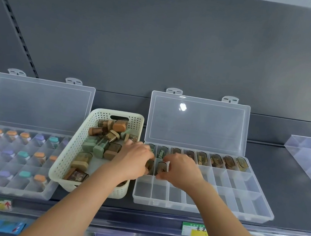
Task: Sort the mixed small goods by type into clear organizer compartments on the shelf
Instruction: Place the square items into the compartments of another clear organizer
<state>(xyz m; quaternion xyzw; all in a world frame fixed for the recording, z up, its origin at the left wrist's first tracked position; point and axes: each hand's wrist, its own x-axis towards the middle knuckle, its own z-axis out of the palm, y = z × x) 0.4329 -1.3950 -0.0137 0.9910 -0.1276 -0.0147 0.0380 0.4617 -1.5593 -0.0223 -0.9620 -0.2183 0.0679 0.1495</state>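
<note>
Dark shelf (280, 171): the organizer's (255, 216) back row is full, left hand (134, 162) and right hand (181, 171) each pinch a brown case (161, 169) into row two, and the basket (64, 161) at centre-left holds plenty unsorted.

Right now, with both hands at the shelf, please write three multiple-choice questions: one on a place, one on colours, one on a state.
1. Where is the small case that the right hand pinches? A in a drawer; B at the right organizer's middle row; C on the floor.
2. Which colours are the caps in the left organizer? A orange, purple, teal; B red, black; C all white.
3. The right organizer's lid is: A shut; B taken off; C open, upright.
Answers: B, it is between the back and front rows; A, those three colours show; C, it stands behind the compartments.
</note>
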